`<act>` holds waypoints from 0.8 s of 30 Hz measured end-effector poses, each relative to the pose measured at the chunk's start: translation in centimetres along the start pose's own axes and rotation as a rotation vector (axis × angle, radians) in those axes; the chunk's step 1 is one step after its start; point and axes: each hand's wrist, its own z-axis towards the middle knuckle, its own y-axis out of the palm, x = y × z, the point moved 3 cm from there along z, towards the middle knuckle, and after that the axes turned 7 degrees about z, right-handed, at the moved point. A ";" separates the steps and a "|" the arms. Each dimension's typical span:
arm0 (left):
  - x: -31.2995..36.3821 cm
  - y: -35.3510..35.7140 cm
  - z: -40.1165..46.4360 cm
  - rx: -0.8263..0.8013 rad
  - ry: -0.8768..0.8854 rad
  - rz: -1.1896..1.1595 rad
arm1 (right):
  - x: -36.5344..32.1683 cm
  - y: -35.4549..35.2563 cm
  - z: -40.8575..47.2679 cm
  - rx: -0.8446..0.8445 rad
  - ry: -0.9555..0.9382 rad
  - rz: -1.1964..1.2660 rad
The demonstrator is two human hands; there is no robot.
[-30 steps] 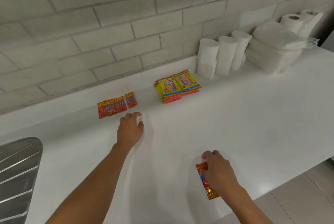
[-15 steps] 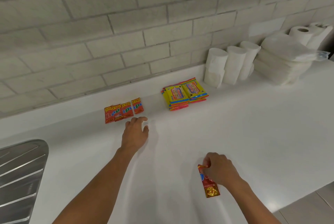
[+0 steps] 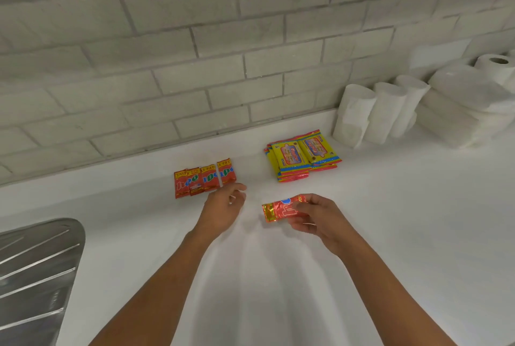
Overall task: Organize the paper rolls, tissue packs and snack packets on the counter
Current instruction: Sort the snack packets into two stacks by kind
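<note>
Right hand (image 3: 320, 217) is up off the white counter (image 3: 390, 220), fingers and thumb pinching a red and gold snack packet (image 3: 281, 208) held sideways, its gold end pointing toward the left hand (image 3: 223, 210). That left hand hovers just beside it, fingers loosely curled and a little apart, gripping nothing. Just past its fingertips, near the counter's back edge, a row of red snack packets (image 3: 204, 178) lies flat, overlapping one another. Further along the back edge sits a stack of yellow snack packets (image 3: 302, 154), two side by side on top. Beyond those, three white paper rolls (image 3: 381, 112) stand upright against the brick wall (image 3: 195, 52), touching each other. At the back right corner, tissue packs (image 3: 459, 111) are piled up, and one more roll (image 3: 494, 66) peeks out behind them; the frame's edge cuts that pile off. The print on the held packet is half covered by fingers, unreadable. A steel drainboard (image 3: 33, 276) runs off the near left corner.
</note>
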 end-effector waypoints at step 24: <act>1.9 -2.2 7.0 0.048 -0.355 -0.441 | 2.5 4.1 5.9 -0.076 0.132 0.053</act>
